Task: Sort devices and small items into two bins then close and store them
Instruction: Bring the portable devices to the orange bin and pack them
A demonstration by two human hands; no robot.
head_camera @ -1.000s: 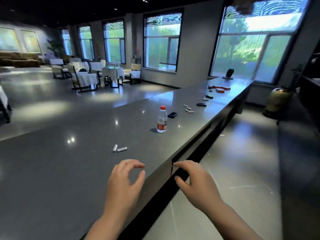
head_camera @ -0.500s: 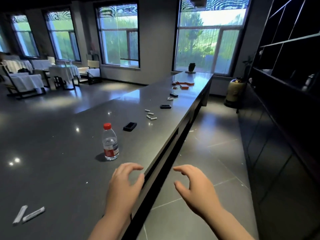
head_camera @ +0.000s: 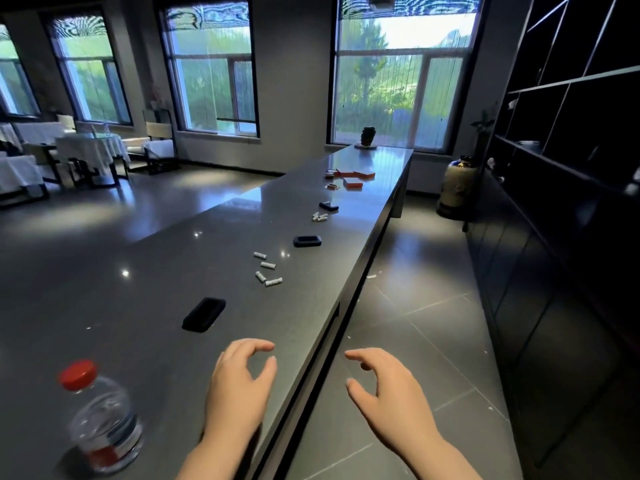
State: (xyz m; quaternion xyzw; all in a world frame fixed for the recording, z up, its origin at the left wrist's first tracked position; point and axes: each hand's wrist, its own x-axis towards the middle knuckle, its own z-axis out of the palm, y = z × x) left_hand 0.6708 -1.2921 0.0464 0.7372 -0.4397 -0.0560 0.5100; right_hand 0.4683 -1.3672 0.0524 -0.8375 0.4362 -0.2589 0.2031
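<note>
Head view: a long dark counter (head_camera: 104, 289) runs away toward a window. Along its right side lie the items to be sorted: a black device (head_camera: 204, 314) nearest, then four small white cylinders (head_camera: 267, 270), a second black device (head_camera: 307, 241), a further cluster of white cylinders (head_camera: 319, 216), a third black device (head_camera: 328, 205), and orange boxes (head_camera: 353, 181) near the far end. No bin is identifiable from here. The left hand (head_camera: 239, 386) hovers above the counter's near edge, fingers loosely curled, holding nothing. The right hand (head_camera: 388, 389) hangs over the tiled floor (head_camera: 433, 341) just beside the counter, likewise loosely curled and holding nothing. A red-capped water bottle (head_camera: 100, 417) stands at lower left. Dark shelving (head_camera: 571, 133) lines the right wall.
</note>
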